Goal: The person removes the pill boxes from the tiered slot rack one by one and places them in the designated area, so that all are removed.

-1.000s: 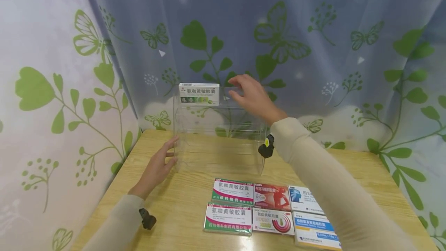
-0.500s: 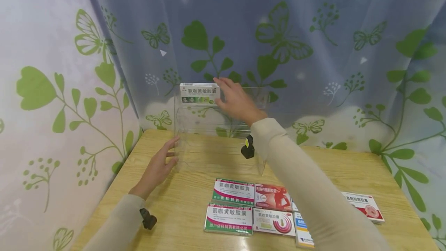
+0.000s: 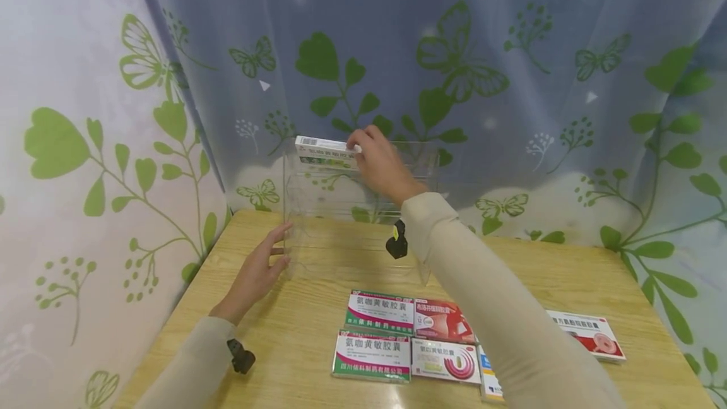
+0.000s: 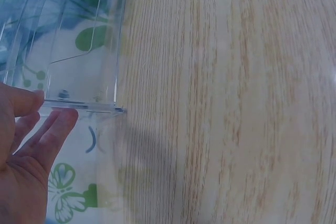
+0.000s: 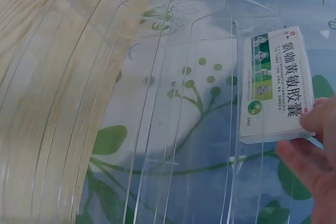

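My right hand (image 3: 383, 166) pinches the right end of a white-and-green medicine box (image 3: 326, 153) at the top tier of a clear stepped display rack (image 3: 354, 257). In the head view the box leans, with its top edge face turned up; in the right wrist view its printed front (image 5: 278, 85) shows, thumb on the front and fingers at the end. Low on the rack's left side, the fingertips of my left hand (image 3: 258, 273) touch the outer side panel. The left wrist view shows those fingers (image 4: 52, 129) fairly straight against the clear plastic.
On the wooden table (image 3: 307, 346) before the rack lie two pink-and-green boxes (image 3: 379, 313), a red box (image 3: 443, 320) and a white box with pink rings (image 3: 445, 360). My right sleeve partly covers further boxes, including a white-and-red one (image 3: 596, 336). A patterned curtain (image 3: 539, 112) hangs behind.
My right hand has moved left from beside the box to its right end and now grips it. The box's top has tipped toward me. My left hand stays at the rack's side.
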A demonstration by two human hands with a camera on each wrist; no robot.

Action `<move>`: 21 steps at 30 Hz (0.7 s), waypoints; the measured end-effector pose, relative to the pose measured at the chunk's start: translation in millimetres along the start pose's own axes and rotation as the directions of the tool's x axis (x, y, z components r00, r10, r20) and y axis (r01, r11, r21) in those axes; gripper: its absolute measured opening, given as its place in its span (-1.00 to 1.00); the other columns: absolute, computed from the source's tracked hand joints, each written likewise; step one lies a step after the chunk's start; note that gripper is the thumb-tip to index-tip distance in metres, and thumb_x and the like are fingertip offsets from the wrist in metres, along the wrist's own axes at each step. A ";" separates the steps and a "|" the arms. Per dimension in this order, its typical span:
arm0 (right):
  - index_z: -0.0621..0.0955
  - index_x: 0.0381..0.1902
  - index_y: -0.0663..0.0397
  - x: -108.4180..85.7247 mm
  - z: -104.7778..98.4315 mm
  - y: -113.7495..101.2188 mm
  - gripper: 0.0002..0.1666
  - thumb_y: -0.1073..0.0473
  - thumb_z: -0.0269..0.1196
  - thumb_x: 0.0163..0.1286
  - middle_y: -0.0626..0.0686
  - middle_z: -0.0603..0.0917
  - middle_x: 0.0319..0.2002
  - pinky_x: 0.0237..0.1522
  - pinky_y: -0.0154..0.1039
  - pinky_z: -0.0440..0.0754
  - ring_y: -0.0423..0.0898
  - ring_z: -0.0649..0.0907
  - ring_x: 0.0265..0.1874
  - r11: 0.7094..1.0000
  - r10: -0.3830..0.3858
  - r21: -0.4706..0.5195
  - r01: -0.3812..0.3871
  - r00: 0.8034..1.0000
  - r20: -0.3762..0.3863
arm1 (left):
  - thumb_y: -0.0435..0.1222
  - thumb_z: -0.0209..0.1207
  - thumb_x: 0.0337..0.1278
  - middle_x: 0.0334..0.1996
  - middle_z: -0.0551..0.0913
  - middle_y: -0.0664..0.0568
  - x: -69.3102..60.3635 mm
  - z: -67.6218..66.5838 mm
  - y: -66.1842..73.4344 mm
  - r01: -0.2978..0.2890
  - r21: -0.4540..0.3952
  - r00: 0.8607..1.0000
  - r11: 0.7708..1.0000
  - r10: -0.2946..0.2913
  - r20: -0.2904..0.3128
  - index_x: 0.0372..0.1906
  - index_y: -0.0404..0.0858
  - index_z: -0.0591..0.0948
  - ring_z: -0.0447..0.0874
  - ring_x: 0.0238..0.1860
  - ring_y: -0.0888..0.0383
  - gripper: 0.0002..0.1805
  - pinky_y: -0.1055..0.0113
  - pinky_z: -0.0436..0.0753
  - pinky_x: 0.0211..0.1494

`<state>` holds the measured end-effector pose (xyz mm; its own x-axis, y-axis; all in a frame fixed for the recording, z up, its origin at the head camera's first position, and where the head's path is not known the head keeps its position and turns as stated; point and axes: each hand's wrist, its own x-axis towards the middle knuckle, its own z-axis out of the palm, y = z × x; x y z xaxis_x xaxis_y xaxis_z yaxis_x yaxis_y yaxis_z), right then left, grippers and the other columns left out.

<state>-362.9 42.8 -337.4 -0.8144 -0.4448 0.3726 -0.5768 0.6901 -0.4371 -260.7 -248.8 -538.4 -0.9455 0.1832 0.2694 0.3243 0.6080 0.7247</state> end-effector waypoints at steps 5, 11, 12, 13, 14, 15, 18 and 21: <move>0.63 0.23 0.09 0.9 -2.3 5.5 -0.72 0.37 0.12 0.71 0.15 0.56 0.18 0.11 0.01 0.70 0.08 0.65 0.01 1.000 0.003 0.019 -0.001 0.994 -0.113 | -0.49 0.21 0.57 0.58 0.39 -0.36 -0.1 -1.3 1.0 0.009 -0.004 1.000 1.000 -0.009 0.008 0.75 -0.08 0.18 0.69 0.31 -0.39 -0.17 -0.22 0.84 0.17; 0.70 0.20 0.15 -5.0 -20.5 13.4 -0.73 0.34 0.16 0.70 0.19 0.60 0.13 -0.01 0.01 0.65 0.09 0.61 -0.05 0.997 0.005 0.080 0.017 0.964 -0.266 | -0.49 0.21 0.56 0.59 0.39 -0.34 1.2 -0.7 1.9 0.004 -0.010 1.000 1.000 -0.004 0.009 0.75 -0.05 0.18 0.69 0.32 -0.38 -0.17 -0.22 0.84 0.18; 0.71 0.20 0.15 -6.7 -24.9 15.2 -0.73 0.34 0.16 0.70 0.19 0.60 0.13 -0.02 0.01 0.64 0.09 0.61 -0.03 0.996 0.010 0.092 0.017 0.959 -0.283 | -0.49 0.22 0.56 0.59 0.39 -0.34 1.3 -0.8 2.0 0.002 -0.011 1.000 1.000 -0.002 0.009 0.75 -0.05 0.18 0.69 0.32 -0.38 -0.17 -0.22 0.84 0.18; 0.71 0.20 0.16 -8.2 -29.5 17.1 -0.73 0.35 0.16 0.70 0.19 0.60 0.13 -0.01 0.02 0.65 0.09 0.61 -0.01 0.995 0.017 0.102 0.015 0.954 -0.301 | -0.49 0.22 0.56 0.59 0.39 -0.34 1.3 -0.8 2.1 0.003 -0.012 1.000 1.000 -0.002 0.010 0.75 -0.05 0.18 0.69 0.32 -0.38 -0.17 -0.22 0.84 0.18; 0.72 0.20 0.16 -9.7 -34.2 19.3 -0.73 0.35 0.17 0.70 0.19 0.60 0.14 0.00 0.01 0.66 0.09 0.62 0.00 0.994 0.023 0.108 0.012 0.949 -0.313 | -0.49 0.21 0.57 0.59 0.39 -0.34 1.2 -0.9 1.9 0.003 -0.011 1.000 1.000 -0.002 0.011 0.75 -0.05 0.18 0.69 0.32 -0.39 -0.17 -0.21 0.84 0.18; 0.72 0.20 0.16 -11.0 -39.3 21.6 -0.72 0.34 0.17 0.69 0.19 0.60 0.14 0.01 0.00 0.67 0.09 0.63 0.02 0.993 0.030 0.119 0.009 0.945 -0.324 | -0.48 0.21 0.57 0.59 0.39 -0.35 1.1 -1.0 1.5 0.004 -0.011 1.000 1.000 -0.004 0.012 0.75 -0.05 0.18 0.69 0.32 -0.39 -0.17 -0.21 0.84 0.18; 0.72 0.21 0.16 -17.3 -56.1 28.0 -0.73 0.33 0.19 0.69 0.19 0.60 0.15 0.06 0.00 0.70 0.09 0.64 0.06 0.990 0.037 0.137 0.012 0.936 -0.349 | -0.48 0.21 0.57 0.58 0.39 -0.36 0.4 -1.3 0.3 0.008 -0.009 1.000 1.000 -0.008 0.013 0.75 -0.04 0.18 0.69 0.31 -0.39 -0.17 -0.20 0.84 0.18; 0.73 0.20 0.15 -27.2 -73.4 34.0 -0.73 0.32 0.22 0.68 0.19 0.61 0.15 0.12 -0.02 0.77 0.07 0.66 0.09 0.988 0.045 0.153 0.014 0.926 -0.375 | -0.47 0.22 0.57 0.57 0.39 -0.37 0.3 -1.0 -0.8 0.007 -0.007 1.000 1.000 -0.007 0.013 0.75 -0.04 0.18 0.70 0.31 -0.39 -0.17 -0.21 0.84 0.18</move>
<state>-355.7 120.2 -302.3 -0.7566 -0.1670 0.6322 -0.5909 0.5883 -0.5519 -261.2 -250.0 -538.2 -0.9481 0.1885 0.2561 0.3175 0.6040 0.7310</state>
